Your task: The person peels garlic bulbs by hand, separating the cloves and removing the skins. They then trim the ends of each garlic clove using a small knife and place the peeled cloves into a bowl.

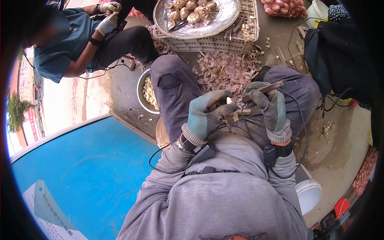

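My left hand (210, 113), in a teal and dark grey work glove, is closed with thumb and fingers pinching a pale garlic clove (229, 101) with a reddish spot. My right hand (267, 105), in a similar glove, wraps round a narrow, worn, flat knife (264, 91), held slantwise. The two hands are a little apart above my lap, with the clove facing the knife. Beneath them lies a small wooden piece (241, 113), partly hidden. A heap of pinkish garlic skins (226, 70) covers the ground between my knees.
A round metal tray (224, 28) with garlic bulbs (194, 18) and pliers-like tools rests on a plastic crate (208, 45). Peeled cloves fill a bowl (141, 98). Another person (68, 44) in gloves sits left. A blue panel (92, 160), a white bucket (310, 196) and cables are nearby.
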### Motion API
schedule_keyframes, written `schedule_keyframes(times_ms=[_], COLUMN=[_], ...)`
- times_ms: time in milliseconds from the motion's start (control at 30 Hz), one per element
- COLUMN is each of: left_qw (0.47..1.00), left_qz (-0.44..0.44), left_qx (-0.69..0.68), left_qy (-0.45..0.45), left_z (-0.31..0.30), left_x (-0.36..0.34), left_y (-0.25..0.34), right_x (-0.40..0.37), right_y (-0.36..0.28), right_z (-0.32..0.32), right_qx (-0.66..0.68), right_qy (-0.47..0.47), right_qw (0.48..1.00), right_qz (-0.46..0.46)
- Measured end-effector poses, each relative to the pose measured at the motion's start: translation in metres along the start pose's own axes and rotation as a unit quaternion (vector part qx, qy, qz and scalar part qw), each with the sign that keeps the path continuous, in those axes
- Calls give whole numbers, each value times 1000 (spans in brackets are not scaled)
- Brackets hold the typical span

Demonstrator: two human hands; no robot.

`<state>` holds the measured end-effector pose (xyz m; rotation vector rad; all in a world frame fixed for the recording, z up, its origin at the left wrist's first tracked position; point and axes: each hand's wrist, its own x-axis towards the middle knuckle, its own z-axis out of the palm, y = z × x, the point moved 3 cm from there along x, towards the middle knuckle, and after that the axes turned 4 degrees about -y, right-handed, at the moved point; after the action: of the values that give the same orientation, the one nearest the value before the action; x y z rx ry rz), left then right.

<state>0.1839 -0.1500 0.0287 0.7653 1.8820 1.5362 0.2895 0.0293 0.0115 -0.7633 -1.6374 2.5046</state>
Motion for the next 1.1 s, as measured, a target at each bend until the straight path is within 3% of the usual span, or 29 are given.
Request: schedule_keyframes(times_ms=[100, 133, 233, 400, 633, 700, 867, 933, 1100], left_qw=[994, 994, 996, 998, 995, 993, 992, 935, 908], left_qz=[-40, -40, -63, 44, 85, -53, 8, -148, -172], left_qx=[-105, -105, -53, 23, 18, -99, -116, -312, -369], left_qy=[8, 7, -27, -34, -45, -44, -40, -83, -102], left_z=[7, 7, 6, 6, 9, 11, 0, -1, -3], left_x=[2, 1, 2, 0, -1, -5, -2, -8, -5], left_y=[-5, -4, 5, -4, -4, -10, -18, -20, -5], right_x=[-1, -2, -1, 2, 1, 1, -1, -1, 1], right_y=[-3, -5, -9, -7, -3, -3, -12, -11, -6], right_z=[4, 10, 21, 16, 17, 17, 21, 23, 16], right_qx=[-9, -9, -40, -40, 26, 40, 41, 75, 106], right_qy=[-33, -44, -60, -74, -41, -31, -100, -110, -109], right_qw=[998, 994, 993, 994, 998, 998, 993, 991, 988], right_qz=[-60, -102, -94, -69, -44, -27, -40, -34, -37])
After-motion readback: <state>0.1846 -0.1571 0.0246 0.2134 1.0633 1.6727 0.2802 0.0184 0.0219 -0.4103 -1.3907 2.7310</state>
